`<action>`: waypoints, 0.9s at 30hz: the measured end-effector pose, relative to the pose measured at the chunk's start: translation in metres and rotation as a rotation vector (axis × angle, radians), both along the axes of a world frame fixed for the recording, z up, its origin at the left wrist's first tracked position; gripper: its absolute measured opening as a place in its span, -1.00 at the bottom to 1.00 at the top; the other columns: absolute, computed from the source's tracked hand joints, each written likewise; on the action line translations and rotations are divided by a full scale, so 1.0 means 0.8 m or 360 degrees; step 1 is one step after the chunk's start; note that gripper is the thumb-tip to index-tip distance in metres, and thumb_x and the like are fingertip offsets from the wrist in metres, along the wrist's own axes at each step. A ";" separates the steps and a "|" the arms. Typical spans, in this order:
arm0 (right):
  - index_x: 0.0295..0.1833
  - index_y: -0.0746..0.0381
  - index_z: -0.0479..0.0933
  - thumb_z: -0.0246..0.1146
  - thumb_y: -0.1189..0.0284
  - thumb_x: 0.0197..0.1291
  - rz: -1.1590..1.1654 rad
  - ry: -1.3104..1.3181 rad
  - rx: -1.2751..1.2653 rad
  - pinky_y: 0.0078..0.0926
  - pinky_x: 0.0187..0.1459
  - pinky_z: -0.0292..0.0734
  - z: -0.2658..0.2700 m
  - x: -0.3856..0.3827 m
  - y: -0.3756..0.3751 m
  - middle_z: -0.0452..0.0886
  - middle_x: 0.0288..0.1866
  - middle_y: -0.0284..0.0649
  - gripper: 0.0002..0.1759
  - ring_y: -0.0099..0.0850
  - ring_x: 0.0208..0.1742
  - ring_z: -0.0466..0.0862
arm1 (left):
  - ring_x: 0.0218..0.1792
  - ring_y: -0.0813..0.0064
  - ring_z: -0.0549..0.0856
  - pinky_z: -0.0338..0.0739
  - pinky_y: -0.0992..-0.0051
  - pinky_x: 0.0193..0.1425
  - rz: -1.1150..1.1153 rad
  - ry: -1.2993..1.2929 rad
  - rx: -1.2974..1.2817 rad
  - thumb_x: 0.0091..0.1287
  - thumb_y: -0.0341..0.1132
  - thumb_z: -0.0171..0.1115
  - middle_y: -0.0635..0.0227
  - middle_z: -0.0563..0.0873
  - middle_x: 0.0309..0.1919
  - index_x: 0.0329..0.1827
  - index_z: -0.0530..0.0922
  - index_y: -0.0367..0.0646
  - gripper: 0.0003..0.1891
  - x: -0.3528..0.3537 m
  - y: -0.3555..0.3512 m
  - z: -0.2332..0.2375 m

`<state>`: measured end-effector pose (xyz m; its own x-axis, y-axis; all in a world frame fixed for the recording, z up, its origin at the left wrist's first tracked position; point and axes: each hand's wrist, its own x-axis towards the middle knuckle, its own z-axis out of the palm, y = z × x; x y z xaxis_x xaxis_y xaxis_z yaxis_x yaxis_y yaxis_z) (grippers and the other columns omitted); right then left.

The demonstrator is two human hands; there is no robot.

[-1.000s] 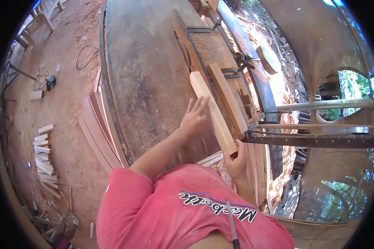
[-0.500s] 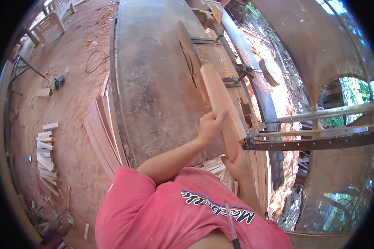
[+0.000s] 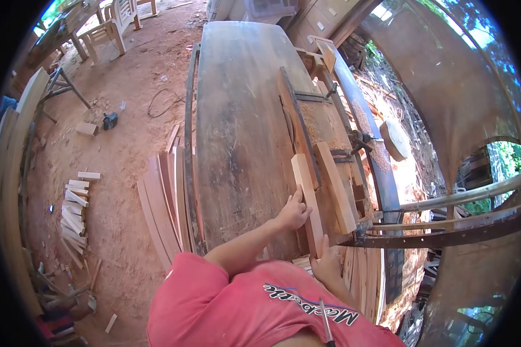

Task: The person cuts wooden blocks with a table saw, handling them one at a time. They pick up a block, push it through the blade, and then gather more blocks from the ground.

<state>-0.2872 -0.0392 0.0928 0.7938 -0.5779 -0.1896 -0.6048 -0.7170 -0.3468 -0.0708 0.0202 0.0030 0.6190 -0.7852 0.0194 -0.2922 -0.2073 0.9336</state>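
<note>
My left hand (image 3: 295,211) is closed on the left side of a pale wooden strip (image 3: 308,196), about midway along it, with one finger stretched along the wood. Around the strip's near end is my right hand (image 3: 326,264), its thumb side against the wood and part of its fingers hidden. The strip lies lengthwise over the right part of a worn brown tabletop (image 3: 237,144). A second pale wooden block (image 3: 336,191) rests just to its right, apart from both hands. A dark-edged wooden guide board (image 3: 300,130) runs beyond the strip's far end.
Metal clamps (image 3: 360,140) and a dark rail with shavings (image 3: 376,153) line the right side. Long boards (image 3: 156,199) lean at the table's left edge. Several short offcuts (image 3: 75,211) lie on the dirt floor. A metal bar (image 3: 434,239) juts out at right.
The strip in my hands has come away from the block and now sits to its left, with more of it exposed. My view has shifted, showing more of the table's far end.
</note>
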 end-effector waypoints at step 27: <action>0.60 0.21 0.12 0.23 0.31 0.28 0.0356 0.0174 0.0129 0.08 -0.06 0.51 0.021 0.067 -0.022 0.64 -0.22 0.26 -0.19 0.23 -0.12 0.65 | 0.59 -0.28 -0.07 0.01 -0.08 0.60 -0.0004 -0.0118 -0.0081 0.37 -0.24 0.16 -0.57 -0.13 0.50 -0.24 0.73 -0.43 -0.65 0.035 -0.013 0.003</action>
